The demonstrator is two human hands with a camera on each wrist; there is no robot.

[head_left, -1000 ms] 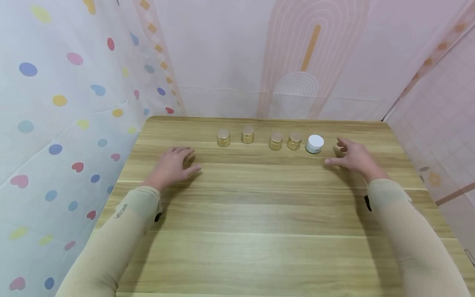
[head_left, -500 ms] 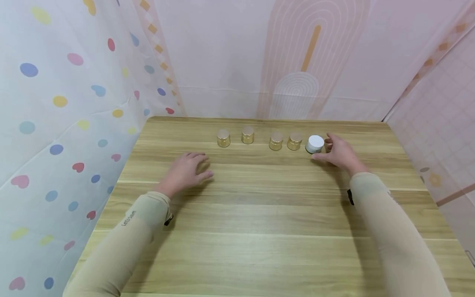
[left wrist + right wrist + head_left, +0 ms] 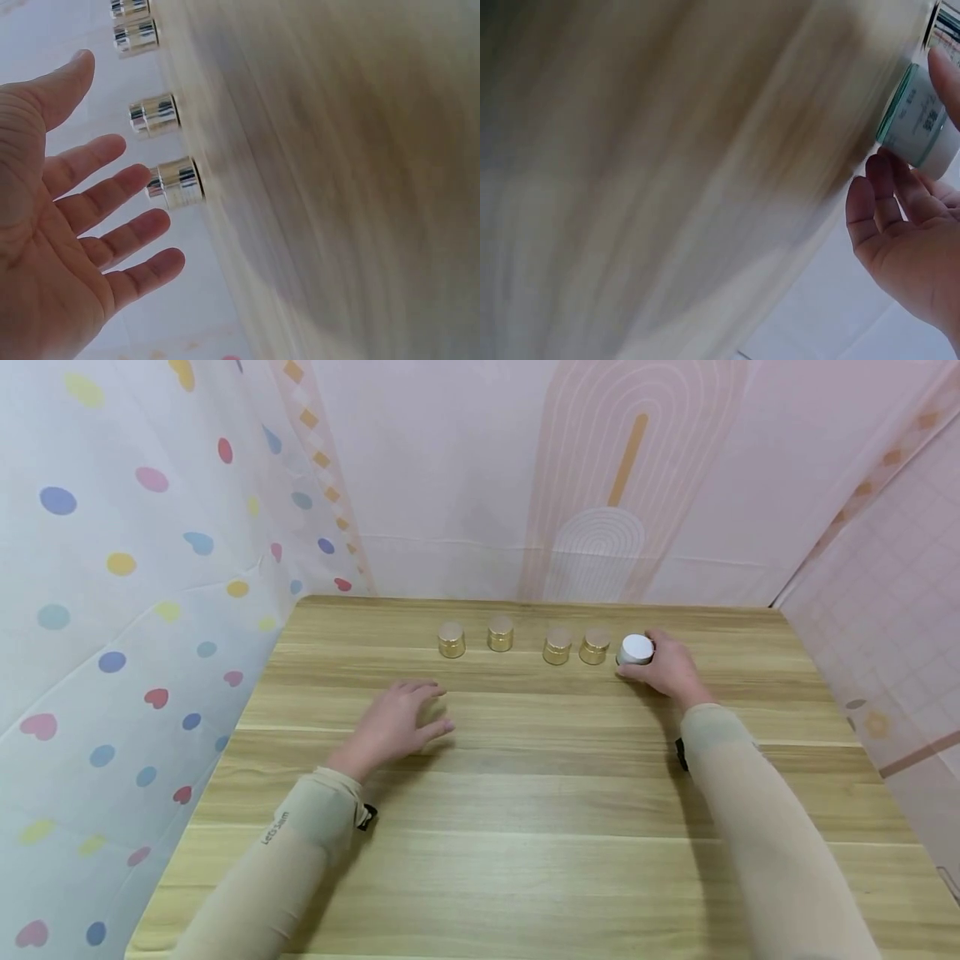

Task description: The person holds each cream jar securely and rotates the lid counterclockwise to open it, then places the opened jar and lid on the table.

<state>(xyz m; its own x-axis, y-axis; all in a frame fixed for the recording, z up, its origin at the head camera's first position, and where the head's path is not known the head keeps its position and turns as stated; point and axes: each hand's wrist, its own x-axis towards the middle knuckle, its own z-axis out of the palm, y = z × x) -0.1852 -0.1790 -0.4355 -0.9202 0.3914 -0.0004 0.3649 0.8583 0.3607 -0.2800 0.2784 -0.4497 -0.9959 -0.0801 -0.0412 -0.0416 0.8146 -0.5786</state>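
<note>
A small white-lidded cosmetic jar (image 3: 637, 648) stands at the right end of a row near the table's back edge. My right hand (image 3: 670, 670) holds it from the right, thumb at the front and fingers round the far side. Printing and a green-tinted base show on this jar (image 3: 917, 116) in the right wrist view. My left hand (image 3: 393, 724) hovers over the table with fingers spread and holds nothing. Nearest to it is a gold jar (image 3: 452, 640), the leftmost in the row. The left wrist view shows that palm (image 3: 52, 247) bare.
More gold jars stand between the leftmost one and the white one: one (image 3: 500, 633) set slightly back, then a close pair, left (image 3: 557, 646) and right (image 3: 595, 646). The wooden table (image 3: 480, 860) meets a patterned curtain (image 3: 450, 477) at its back edge.
My right hand has moved left from beside the white jar and taken hold of it. The left hand has drifted right and towards me. The jars have stayed in place.
</note>
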